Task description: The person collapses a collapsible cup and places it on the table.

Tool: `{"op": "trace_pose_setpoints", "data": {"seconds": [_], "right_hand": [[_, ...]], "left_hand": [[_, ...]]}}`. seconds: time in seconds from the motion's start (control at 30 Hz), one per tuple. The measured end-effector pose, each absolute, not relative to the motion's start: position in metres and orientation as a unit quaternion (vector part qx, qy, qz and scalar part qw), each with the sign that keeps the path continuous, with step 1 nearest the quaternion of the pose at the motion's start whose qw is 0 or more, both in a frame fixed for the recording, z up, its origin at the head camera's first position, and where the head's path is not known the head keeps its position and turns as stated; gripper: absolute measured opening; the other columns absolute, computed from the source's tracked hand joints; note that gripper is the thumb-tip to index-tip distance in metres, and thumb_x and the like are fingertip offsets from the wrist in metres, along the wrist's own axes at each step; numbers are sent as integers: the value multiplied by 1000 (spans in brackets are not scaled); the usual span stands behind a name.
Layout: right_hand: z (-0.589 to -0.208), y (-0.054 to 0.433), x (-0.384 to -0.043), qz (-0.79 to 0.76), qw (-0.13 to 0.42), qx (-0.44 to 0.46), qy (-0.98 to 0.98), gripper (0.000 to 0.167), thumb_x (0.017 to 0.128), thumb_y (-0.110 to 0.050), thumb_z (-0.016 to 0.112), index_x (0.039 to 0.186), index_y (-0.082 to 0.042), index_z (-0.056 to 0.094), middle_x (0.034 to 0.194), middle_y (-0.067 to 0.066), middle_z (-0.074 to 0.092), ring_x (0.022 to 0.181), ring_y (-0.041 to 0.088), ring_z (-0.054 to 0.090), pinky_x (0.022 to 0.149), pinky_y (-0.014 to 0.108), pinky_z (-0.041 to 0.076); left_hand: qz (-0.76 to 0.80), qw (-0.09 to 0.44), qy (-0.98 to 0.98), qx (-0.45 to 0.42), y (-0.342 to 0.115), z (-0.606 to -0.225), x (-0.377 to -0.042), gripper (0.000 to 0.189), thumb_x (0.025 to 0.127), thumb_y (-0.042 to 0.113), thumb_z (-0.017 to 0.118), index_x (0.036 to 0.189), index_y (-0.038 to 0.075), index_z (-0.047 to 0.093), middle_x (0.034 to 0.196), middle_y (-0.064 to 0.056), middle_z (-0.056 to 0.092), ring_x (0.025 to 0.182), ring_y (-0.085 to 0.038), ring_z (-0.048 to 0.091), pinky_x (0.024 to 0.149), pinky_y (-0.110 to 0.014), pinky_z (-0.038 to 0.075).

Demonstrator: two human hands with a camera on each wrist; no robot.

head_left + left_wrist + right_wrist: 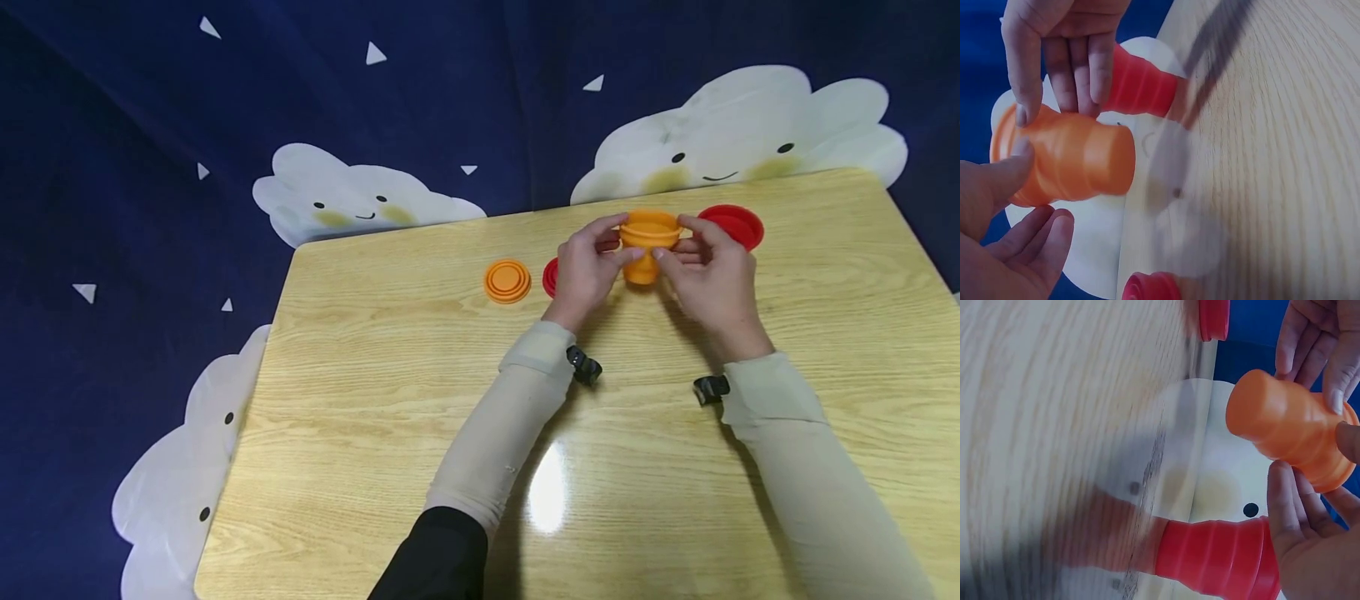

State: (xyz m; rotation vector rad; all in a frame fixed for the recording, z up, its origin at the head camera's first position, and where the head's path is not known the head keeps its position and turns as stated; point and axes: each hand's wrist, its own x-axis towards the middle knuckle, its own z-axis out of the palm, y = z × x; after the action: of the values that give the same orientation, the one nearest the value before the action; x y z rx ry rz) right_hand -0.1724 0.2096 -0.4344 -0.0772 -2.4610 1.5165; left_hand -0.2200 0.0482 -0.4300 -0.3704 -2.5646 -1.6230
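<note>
An extended orange collapsible cup (640, 268) is held between both hands over the far part of the table, its wide rim up and its body ringed with folds. My left hand (585, 271) grips its left side, thumb on the near face and fingers at the rim. On the opposite side my right hand (712, 279) pinches it the same way. Its narrow base (1121, 159) shows uncovered in the left wrist view. Just beyond the right hand stands an extended red collapsible cup (735, 223). Partly hidden behind the left hand is a flattened red collapsible cup (551, 277).
A flattened orange collapsible cup (507, 282) lies left of the hands on the wooden table (360, 400). Along the table's far edge hangs a dark blue curtain (450, 100) with clouds and white triangles. Light glares off the tabletop between the forearms.
</note>
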Motion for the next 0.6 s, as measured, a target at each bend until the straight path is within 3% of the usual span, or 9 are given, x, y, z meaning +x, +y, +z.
{"op": "trace_pose_setpoints", "data": {"seconds": [0.3,0.43,0.6], "right_hand": [[-431,209,-172,498,139,-30,-855,57,95,-24,72,148,-18,53,115,15,66,94,16,61,84,13,51],[-426,211,-171,487,147,-22,-861,54,93,-24,74,143,-12,58,121,13,63,103,25,62,84,13,51],[-422,214,-170,486,134,-4,-864,52,92,-21,76,137,-2,61,130,15,59,110,34,65,82,13,52]], "left_hand": [[-548,29,-827,-125,44,-429,-219,47,86,27,79,127,9,67,127,2,67,118,-4,59,91,-14,49],[-574,5,-808,-132,40,-428,-219,47,87,25,79,128,6,65,128,1,65,121,-1,56,94,-14,47],[-575,-14,-807,-132,33,-429,-219,42,87,25,81,122,7,67,118,3,67,107,0,61,90,-12,48]]}}
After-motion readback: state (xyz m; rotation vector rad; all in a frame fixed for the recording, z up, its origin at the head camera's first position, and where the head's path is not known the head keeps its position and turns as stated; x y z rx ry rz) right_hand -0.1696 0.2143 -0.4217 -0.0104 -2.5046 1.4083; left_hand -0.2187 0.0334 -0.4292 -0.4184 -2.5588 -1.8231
